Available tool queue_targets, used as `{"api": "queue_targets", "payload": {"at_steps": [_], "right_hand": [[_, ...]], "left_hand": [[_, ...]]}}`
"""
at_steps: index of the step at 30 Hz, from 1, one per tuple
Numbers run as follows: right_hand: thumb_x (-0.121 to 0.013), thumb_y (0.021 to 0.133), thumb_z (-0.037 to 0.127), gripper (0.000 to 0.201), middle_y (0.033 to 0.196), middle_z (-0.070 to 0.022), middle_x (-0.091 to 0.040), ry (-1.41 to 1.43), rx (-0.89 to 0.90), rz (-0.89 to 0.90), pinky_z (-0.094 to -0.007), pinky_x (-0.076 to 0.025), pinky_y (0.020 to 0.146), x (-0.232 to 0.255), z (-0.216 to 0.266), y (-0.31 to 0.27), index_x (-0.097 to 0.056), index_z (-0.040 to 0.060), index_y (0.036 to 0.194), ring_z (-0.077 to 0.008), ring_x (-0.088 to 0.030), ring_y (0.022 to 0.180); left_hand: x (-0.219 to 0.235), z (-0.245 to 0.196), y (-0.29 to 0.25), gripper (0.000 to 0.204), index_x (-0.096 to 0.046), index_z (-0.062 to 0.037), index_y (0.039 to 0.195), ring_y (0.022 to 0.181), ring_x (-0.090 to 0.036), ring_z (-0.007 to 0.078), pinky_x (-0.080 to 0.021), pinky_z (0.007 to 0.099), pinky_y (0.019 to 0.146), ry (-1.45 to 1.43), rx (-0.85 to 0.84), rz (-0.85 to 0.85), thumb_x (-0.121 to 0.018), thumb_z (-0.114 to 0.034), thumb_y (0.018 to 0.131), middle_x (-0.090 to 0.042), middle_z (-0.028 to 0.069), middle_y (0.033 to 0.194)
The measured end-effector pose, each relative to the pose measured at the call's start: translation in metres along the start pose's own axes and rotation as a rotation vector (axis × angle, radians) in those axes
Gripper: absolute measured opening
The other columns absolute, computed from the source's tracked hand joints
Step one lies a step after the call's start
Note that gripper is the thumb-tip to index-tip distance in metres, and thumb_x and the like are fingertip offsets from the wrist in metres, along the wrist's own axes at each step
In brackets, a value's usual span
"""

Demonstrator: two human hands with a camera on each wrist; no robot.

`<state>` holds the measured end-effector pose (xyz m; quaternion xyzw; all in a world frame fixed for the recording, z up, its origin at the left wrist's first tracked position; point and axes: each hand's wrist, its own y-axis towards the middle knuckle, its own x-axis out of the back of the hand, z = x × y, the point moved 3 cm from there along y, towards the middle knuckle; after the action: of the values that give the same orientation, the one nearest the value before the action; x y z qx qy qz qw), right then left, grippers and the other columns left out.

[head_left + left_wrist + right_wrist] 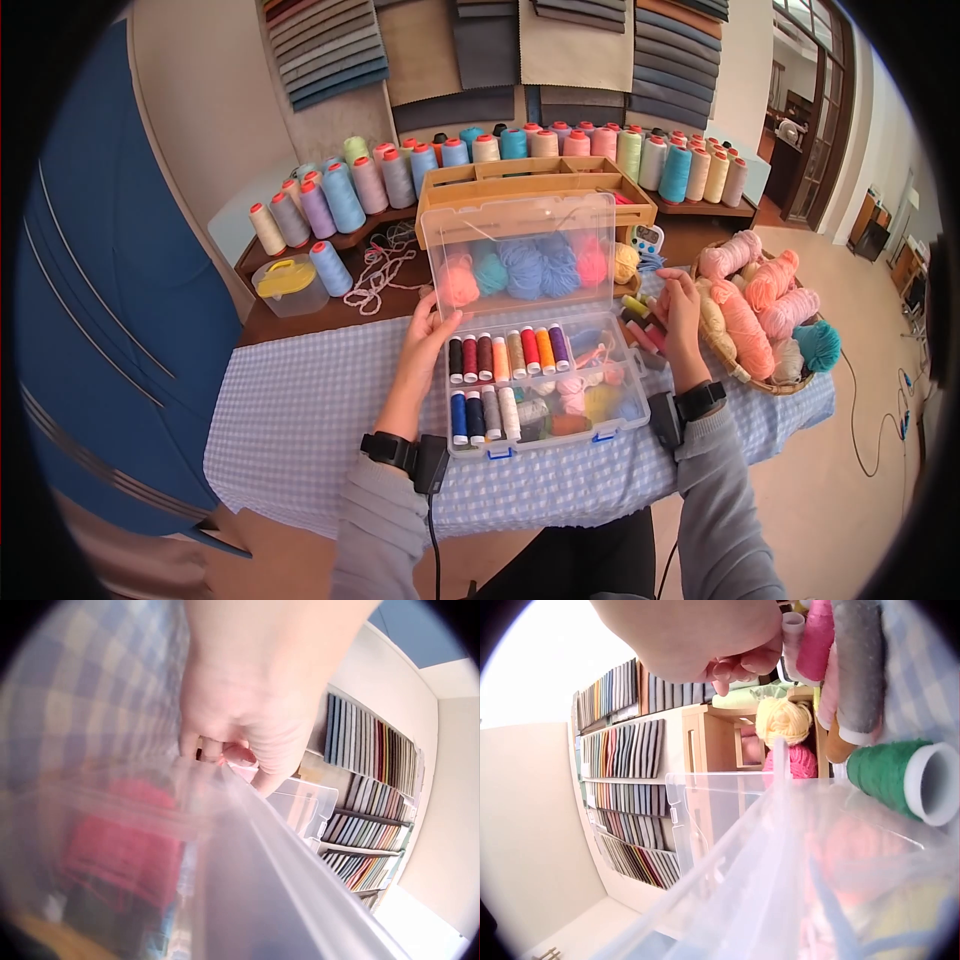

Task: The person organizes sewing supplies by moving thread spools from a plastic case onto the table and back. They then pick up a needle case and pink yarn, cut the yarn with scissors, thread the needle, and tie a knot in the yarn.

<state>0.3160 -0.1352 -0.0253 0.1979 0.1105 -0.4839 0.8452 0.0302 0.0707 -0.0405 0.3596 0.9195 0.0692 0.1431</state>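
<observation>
The left grip (pixel 430 332) is holding the back left corner of the clear box (pixel 550 444) — the right grip (pixel 681 310), bent but empty, is hanging by the loose spools (pixel 857 675).

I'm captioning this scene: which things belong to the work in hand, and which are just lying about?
Likely in use:
clear box
thread spools inside
left hand
right hand
loose spools

Apparently lying about:
basket of yarn
thread cones
yellow-lidded container
fabric swatches

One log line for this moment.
clear box: lid raised, thread spools inside | left hand: at box's rear-left corner | right hand: right of box
</observation>
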Motion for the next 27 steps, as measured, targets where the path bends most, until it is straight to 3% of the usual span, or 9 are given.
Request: {"api": "queue_targets", "payload": {"at_steps": [6,8,12,16,19,21,23,26,27], "right_hand": [[-0.043,0.087,0.008,0.012,0.052,0.0045,-0.033,0.004,0.0,0.045,-0.0181,-0.023,0.039,0.0,0.0,0.0,-0.053,0.0029,0.089,-0.0033,-0.025,0.041],[-0.043,0.087,0.009,0.012,0.052,0.0046,-0.033,-0.007,-0.002,0.036,-0.0179,-0.023,0.039,0.0,0.001,-0.001,-0.053,0.003,0.089,-0.0032,-0.025,0.041],[-0.042,0.088,0.008,0.012,0.053,0.0052,-0.033,-0.027,0.001,-0.011,-0.0174,-0.023,0.039,-0.001,0.002,-0.002,-0.053,0.0034,0.088,-0.0027,-0.025,0.042],[-0.043,0.087,0.008,0.012,0.057,0.0045,-0.037,-0.041,0.019,-0.001,-0.0164,-0.025,0.039,0.004,0.0,0.0,-0.054,0.0035,0.089,-0.0019,-0.028,0.044],[-0.05,0.083,0.013,0.017,0.067,-0.0024,-0.047,-0.236,-0.002,0.097,-0.0222,-0.038,0.049,0.013,-0.013,0.008,-0.054,0.004,0.097,-0.0097,-0.043,0.055],[-0.058,0.077,0.021,0.034,0.086,-0.013,-0.053,-1.008,0.38,0.095,-0.034,-0.044,0.073,0.014,-0.016,0.012,-0.054,0.0071,0.107,-0.0243,-0.051,0.081],[-0.061,0.074,0.025,0.04,0.093,-0.0162,-0.052,-1.085,0.344,0.116,-0.0376,-0.04,0.081,0.014,-0.02,0.008,-0.053,0.0087,0.11,-0.0296,-0.047,0.09],[-0.067,0.068,0.032,0.054,0.106,-0.0192,-0.05,-1.187,0.271,0.155,-0.0406,-0.036,0.091,0.009,-0.016,-0.002,-0.052,0.0102,0.115,-0.0357,-0.043,0.103],[-0.068,0.067,0.033,0.056,0.107,-0.0191,-0.05,-1.253,0.36,0.171,-0.0403,-0.037,0.09,0.008,-0.016,-0.006,-0.052,0.0098,0.115,-0.0354,-0.044,0.103]], "left_hand": [[0.007,0.008,0.003,0.05,-0.031,-0.0058,0.13,0.095,-0.06,0.0193,-0.039,0.0278,0.088,-0.009,-0.018,0.017,-0.052,-0.006,0.085,-0.062,0.0066,0.092],[0.004,0.002,0.001,0.05,-0.031,-0.0077,0.13,0.1,-0.058,0.0232,-0.04,0.0303,0.088,0.003,-0.025,0.02,-0.05,-0.005,0.084,-0.058,0.0111,0.107],[0.006,-0.003,-0.002,0.053,-0.03,-0.0087,0.131,0.096,-0.059,0.0206,-0.041,0.0286,0.084,0.058,0.013,-0.045,-0.05,-0.006,0.082,-0.059,0.0114,0.104],[0.003,-0.016,-0.007,0.057,-0.028,-0.0075,0.131,0.085,-0.063,0.0179,-0.039,0.0206,0.067,0.1,-0.038,-0.137,-0.044,0.0,0.077,-0.062,0.0089,0.088],[0.002,-0.017,-0.008,0.058,-0.029,-0.0073,0.131,0.081,-0.063,0.0171,-0.039,0.0208,0.067,0.073,-0.074,-0.168,-0.042,0.0,0.075,-0.063,0.0099,0.085],[0.003,-0.017,-0.009,0.057,-0.029,-0.0073,0.13,0.08,-0.063,0.0167,-0.04,0.0209,0.067,0.061,-0.091,-0.183,-0.042,0.0,0.075,-0.063,0.01,0.082],[0.007,-0.014,-0.008,0.06,-0.027,-0.005,0.131,0.088,-0.062,0.0184,-0.042,0.0265,0.075,0.134,-0.086,-0.154,-0.044,-0.005,0.074,-0.062,0.0141,0.096],[0.009,-0.011,-0.006,0.059,-0.027,-0.004,0.131,0.089,-0.062,0.0199,-0.042,0.0266,0.077,0.135,-0.09,-0.157,-0.042,-0.003,0.073,-0.063,0.0144,0.093],[0.01,-0.011,-0.006,0.059,-0.027,-0.004,0.131,0.089,-0.062,0.0199,-0.042,0.0266,0.077,0.133,-0.091,-0.158,-0.042,-0.003,0.073,-0.063,0.0144,0.093]]}}
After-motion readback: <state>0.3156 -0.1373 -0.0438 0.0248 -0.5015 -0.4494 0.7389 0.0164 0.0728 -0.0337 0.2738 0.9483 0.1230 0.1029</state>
